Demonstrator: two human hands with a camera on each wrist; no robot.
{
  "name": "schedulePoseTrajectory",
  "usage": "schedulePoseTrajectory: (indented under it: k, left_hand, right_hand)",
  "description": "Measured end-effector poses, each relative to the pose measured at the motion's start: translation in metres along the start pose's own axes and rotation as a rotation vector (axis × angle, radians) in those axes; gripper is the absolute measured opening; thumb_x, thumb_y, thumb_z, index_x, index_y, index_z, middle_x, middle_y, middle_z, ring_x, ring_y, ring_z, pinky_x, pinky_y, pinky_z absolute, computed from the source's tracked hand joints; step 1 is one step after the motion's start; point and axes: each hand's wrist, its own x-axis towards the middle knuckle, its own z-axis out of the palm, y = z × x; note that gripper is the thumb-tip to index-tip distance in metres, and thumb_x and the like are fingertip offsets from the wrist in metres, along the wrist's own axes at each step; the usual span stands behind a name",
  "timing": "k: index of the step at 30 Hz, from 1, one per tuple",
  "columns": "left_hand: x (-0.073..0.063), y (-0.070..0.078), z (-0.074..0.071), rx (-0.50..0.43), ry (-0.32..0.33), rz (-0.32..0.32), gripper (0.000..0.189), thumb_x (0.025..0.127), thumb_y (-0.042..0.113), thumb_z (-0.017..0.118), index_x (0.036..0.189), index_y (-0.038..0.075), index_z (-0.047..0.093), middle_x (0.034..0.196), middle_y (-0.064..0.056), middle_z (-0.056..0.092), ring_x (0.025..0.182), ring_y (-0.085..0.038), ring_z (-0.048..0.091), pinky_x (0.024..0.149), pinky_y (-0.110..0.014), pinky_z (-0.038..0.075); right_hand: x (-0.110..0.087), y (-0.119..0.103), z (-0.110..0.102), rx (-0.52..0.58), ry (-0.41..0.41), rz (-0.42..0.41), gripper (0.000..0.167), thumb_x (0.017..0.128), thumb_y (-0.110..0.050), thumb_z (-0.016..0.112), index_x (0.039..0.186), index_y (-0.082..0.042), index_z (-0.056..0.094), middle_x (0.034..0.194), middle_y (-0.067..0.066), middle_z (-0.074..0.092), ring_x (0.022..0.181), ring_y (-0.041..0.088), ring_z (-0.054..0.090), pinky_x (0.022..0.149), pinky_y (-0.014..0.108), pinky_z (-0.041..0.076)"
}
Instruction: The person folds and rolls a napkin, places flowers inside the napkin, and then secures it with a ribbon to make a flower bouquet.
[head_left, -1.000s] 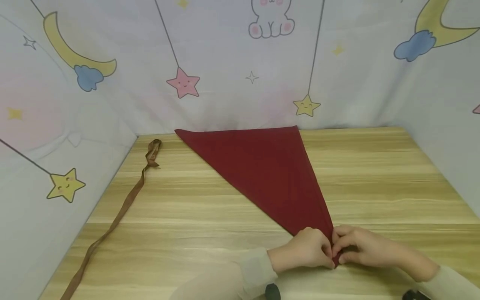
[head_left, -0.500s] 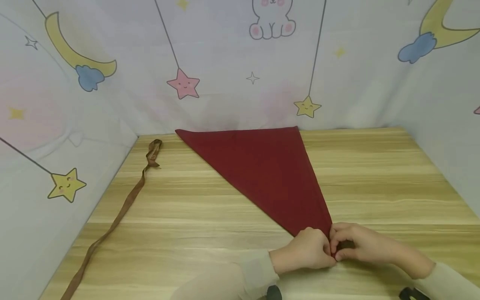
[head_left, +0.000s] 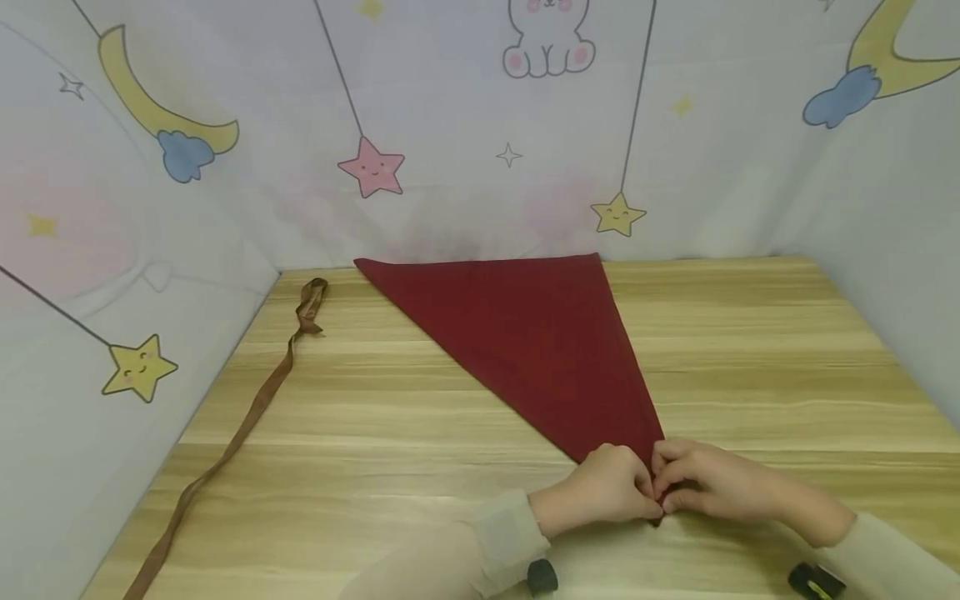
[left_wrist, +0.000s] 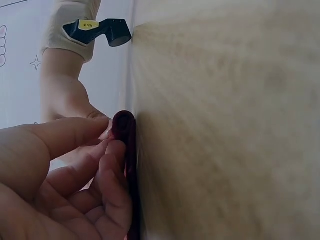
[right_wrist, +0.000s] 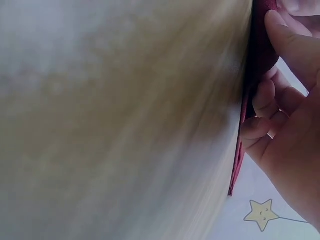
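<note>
A dark red cloth [head_left: 517, 350] lies spread on the table in a pointed, roughly triangular shape, its narrow end towards me. At that near end my left hand [head_left: 600, 492] pinches the cloth from the left. My right hand [head_left: 712, 483] pinches it from the right, with fingertips close against those of the left. Seen from the left wrist, the cloth's end is curled into a small tight roll [left_wrist: 124, 125] between thumb and fingers. In the right wrist view, the right thumb [right_wrist: 285, 35] presses on the thick rolled part, and layered cloth edges [right_wrist: 237, 170] run beyond the fingers.
A brown ribbon [head_left: 247, 425] with a looped, knotted far end stretches along the left side of the wood-grain table [head_left: 787, 358]. Printed fabric walls [head_left: 465, 125] with stars and moons stand behind and at both sides. A dark wrist camera [left_wrist: 117, 32] sits on the right sleeve.
Both hands have shifted slightly away from me and to the left, still pinching the cloth's near end. The ribbon stays where it was.
</note>
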Motion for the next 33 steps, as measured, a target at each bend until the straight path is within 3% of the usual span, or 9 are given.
schedulePoseTrajectory:
  k: [5, 10, 14, 18, 25, 33]
  left_hand:
    - [0.001, 0.001, -0.001, 0.026, -0.011, -0.025, 0.019, 0.076, 0.025, 0.081, 0.06, 0.018, 0.074, 0.052, 0.016, 0.06, 0.048, 0.006, 0.041, 0.045, -0.01, 0.036]
    - [0.004, 0.001, -0.005, 0.005, -0.053, -0.072, 0.019, 0.075, 0.021, 0.081, 0.058, 0.016, 0.073, 0.049, 0.014, 0.058, 0.047, 0.004, 0.043, 0.045, -0.011, 0.037]
    - [0.006, -0.002, -0.006, -0.03, -0.081, -0.082, 0.024, 0.076, 0.016, 0.078, 0.054, 0.014, 0.07, 0.043, 0.014, 0.05, 0.043, 0.004, 0.039, 0.042, -0.012, 0.033]
    - [0.006, -0.005, -0.01, -0.094, -0.092, -0.097, 0.033, 0.08, 0.014, 0.075, 0.049, 0.012, 0.064, 0.04, 0.013, 0.039, 0.039, 0.002, 0.032, 0.039, -0.013, 0.025]
    - [0.006, -0.004, -0.013, -0.128, -0.069, -0.107, 0.023, 0.077, 0.023, 0.081, 0.057, 0.014, 0.074, 0.045, 0.011, 0.056, 0.044, 0.002, 0.04, 0.042, -0.013, 0.033]
    - [0.009, -0.006, -0.017, -0.168, -0.117, -0.195, 0.039, 0.077, 0.016, 0.079, 0.044, 0.01, 0.058, 0.037, 0.009, 0.04, 0.034, -0.001, 0.037, 0.036, -0.015, 0.031]
  right_hand:
    - [0.002, 0.0, 0.0, -0.011, -0.01, 0.022, 0.011, 0.084, -0.017, 0.073, 0.093, -0.022, 0.072, 0.088, -0.01, 0.049, 0.081, -0.001, 0.049, 0.07, 0.013, 0.044]
    - [0.002, -0.001, -0.001, -0.021, -0.001, 0.041, 0.022, 0.077, -0.012, 0.079, 0.094, -0.023, 0.069, 0.091, -0.009, 0.05, 0.084, 0.002, 0.051, 0.072, 0.018, 0.046]
    - [0.003, -0.001, -0.004, -0.068, 0.003, 0.027, 0.026, 0.073, -0.009, 0.08, 0.091, -0.023, 0.068, 0.092, -0.009, 0.047, 0.085, 0.002, 0.049, 0.072, 0.018, 0.044]
    - [0.006, -0.001, -0.004, -0.108, -0.004, 0.024, 0.018, 0.079, -0.013, 0.077, 0.09, -0.025, 0.07, 0.09, -0.01, 0.045, 0.084, 0.001, 0.046, 0.071, 0.015, 0.042]
    - [0.011, -0.001, -0.004, -0.124, -0.014, 0.037, 0.008, 0.084, -0.019, 0.073, 0.088, -0.025, 0.071, 0.09, -0.011, 0.046, 0.083, 0.0, 0.045, 0.071, 0.015, 0.041]
    - [0.012, 0.002, -0.004, -0.168, 0.02, 0.05, 0.031, 0.071, -0.009, 0.082, 0.091, -0.026, 0.067, 0.093, -0.011, 0.046, 0.087, 0.002, 0.047, 0.074, 0.019, 0.043]
